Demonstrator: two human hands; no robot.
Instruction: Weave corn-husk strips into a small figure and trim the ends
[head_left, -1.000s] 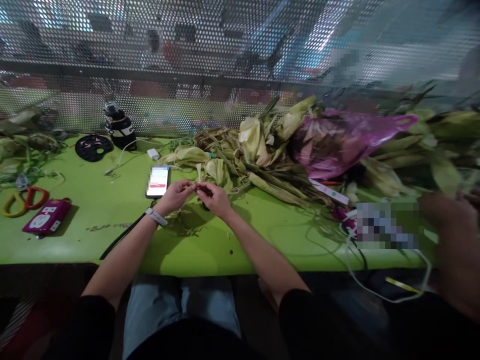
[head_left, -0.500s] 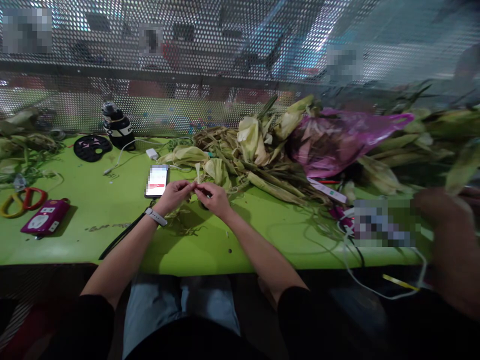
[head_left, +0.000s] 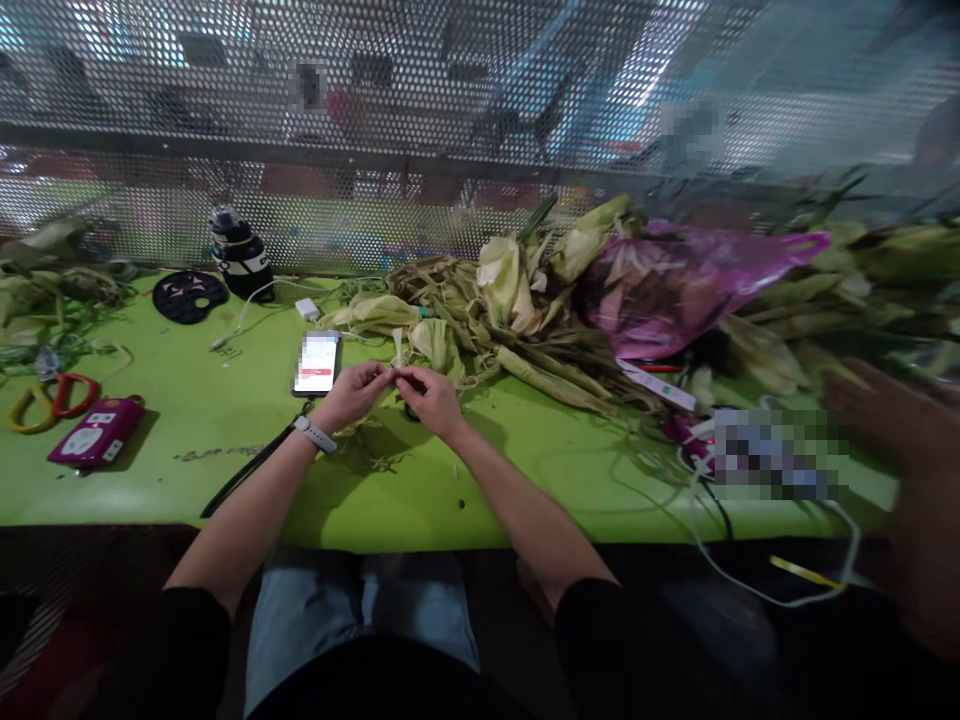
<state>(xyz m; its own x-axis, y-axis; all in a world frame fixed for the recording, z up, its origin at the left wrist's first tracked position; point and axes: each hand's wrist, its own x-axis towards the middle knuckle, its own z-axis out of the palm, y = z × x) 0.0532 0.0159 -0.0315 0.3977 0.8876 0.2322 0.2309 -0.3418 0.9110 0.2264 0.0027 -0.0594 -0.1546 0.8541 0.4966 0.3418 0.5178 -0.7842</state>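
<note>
My left hand [head_left: 354, 392] and my right hand [head_left: 429, 397] meet over the green table [head_left: 540, 470], fingertips pinched together. Between them is a small pale strip of corn husk [head_left: 398, 348], its upper end sticking up above the fingers; the rest is hidden. A grey-white watch [head_left: 315, 434] is on my left wrist. Just beyond my left hand lies a phone [head_left: 316, 362] with a lit screen. Corn husks [head_left: 435, 345] lie right behind my right hand, and thin husk scraps [head_left: 375, 445] are scattered below the hands.
A husk pile and a pink plastic bag [head_left: 652, 290] stretch along the back right. On the left are scissors [head_left: 52, 400], a purple power box [head_left: 97, 432], a black palette-shaped piece [head_left: 189, 296] and a bottle [head_left: 241, 255]. Another person's blurred hand [head_left: 877, 410] is at the right, near white cables [head_left: 780, 600].
My hands stay pinched together in nearly the same place. The other person's hand at the right has moved and its fingers now stretch out. The view has shifted slightly.
</note>
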